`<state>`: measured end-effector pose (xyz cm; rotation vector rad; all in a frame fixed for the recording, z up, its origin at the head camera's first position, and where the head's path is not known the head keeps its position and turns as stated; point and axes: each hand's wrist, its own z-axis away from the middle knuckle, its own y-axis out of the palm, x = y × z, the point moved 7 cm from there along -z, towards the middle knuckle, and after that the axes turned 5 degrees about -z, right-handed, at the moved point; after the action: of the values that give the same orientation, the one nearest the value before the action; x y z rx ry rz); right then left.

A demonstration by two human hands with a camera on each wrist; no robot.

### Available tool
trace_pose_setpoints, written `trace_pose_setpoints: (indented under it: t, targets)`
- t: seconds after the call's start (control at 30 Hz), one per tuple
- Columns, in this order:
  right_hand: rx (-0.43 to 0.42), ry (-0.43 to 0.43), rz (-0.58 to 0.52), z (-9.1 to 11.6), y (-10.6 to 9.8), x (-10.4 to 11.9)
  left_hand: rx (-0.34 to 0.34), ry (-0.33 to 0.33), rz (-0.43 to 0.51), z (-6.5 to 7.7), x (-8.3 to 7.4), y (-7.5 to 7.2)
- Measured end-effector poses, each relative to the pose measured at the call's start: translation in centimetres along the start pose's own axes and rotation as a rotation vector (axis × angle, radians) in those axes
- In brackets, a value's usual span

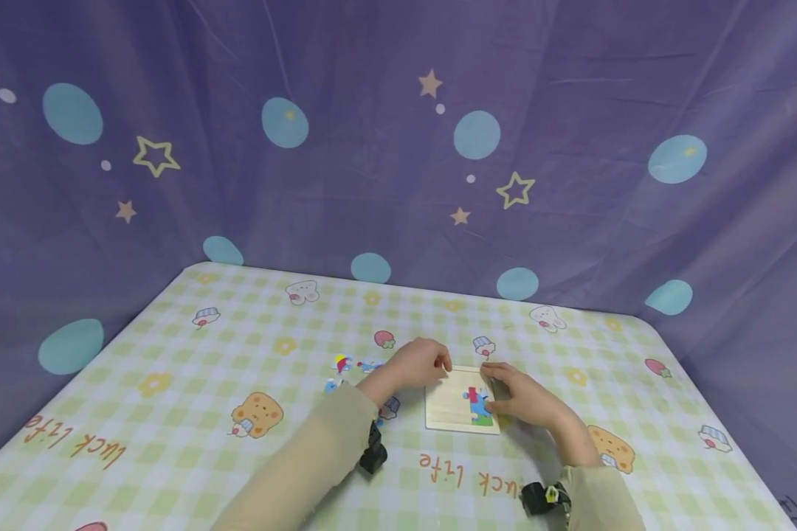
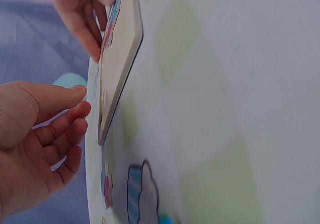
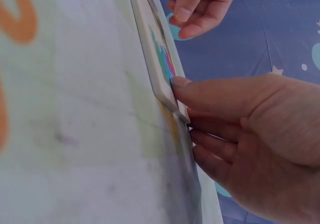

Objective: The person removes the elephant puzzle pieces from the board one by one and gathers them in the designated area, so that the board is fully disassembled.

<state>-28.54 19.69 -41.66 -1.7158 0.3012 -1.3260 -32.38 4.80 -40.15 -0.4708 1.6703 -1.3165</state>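
A square wooden puzzle board (image 1: 446, 409) lies flat on the table, with a few joined jigsaw pieces (image 1: 480, 407) in red, blue and green along its right side. Its left part shows bare wood. My right hand (image 1: 528, 397) holds the board's right edge; the thumb rests on top by the pieces and the fingers bend along the side, as the right wrist view shows. Over the board's far left corner hovers my left hand (image 1: 417, 363), its fingers (image 2: 70, 129) loosely curled with nothing visible between them and the thumb.
Several loose jigsaw pieces (image 1: 342, 362) lie left of the board, partly hidden by my left forearm. A checked, cartoon-printed cloth (image 1: 192, 413) covers the table. Behind its far edge hangs a purple curtain (image 1: 372, 199) with stars and balloons.
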Motion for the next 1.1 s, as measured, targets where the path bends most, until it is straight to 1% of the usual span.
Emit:
trace_pose_setpoints:
  t: [0.13, 0.23, 0.43, 0.6, 0.77, 0.93, 1.03, 1.1]
  targets:
    - [0.007, 0.001, 0.004, 0.1, -0.1, 0.0, 0.035, 0.009, -0.022, -0.2, -0.8, 0.6]
    - [0.011, -0.014, 0.011, 0.2, -0.1, 0.0, 0.061, 0.013, -0.030, -0.2, -1.3, 1.0]
    - [0.030, 0.028, -0.019, 0.3, -0.1, -0.2, 0.097, 0.016, -0.044, -0.1, -2.2, 1.4]
    - [0.038, 0.061, -0.031, 0.3, -0.2, -0.2, 0.101, 0.046, -0.088, 0.0, -2.8, 1.6]
    - [0.047, 0.077, -0.038, 0.4, -0.2, -0.2, 0.102, 0.082, -0.137, 0.0, -3.2, 2.0]
    - [0.058, 0.091, -0.068, 0.4, 0.0, -0.4, 0.099, 0.122, -0.159, -0.1, -3.7, 2.3]
    - [0.060, 0.096, -0.062, 0.2, 0.2, -0.6, 0.094, 0.124, -0.166, -0.1, -3.9, 2.5]
    - [0.058, 0.095, -0.047, 0.1, 0.2, -0.6, 0.090, 0.114, -0.163, -0.1, -3.9, 2.5]
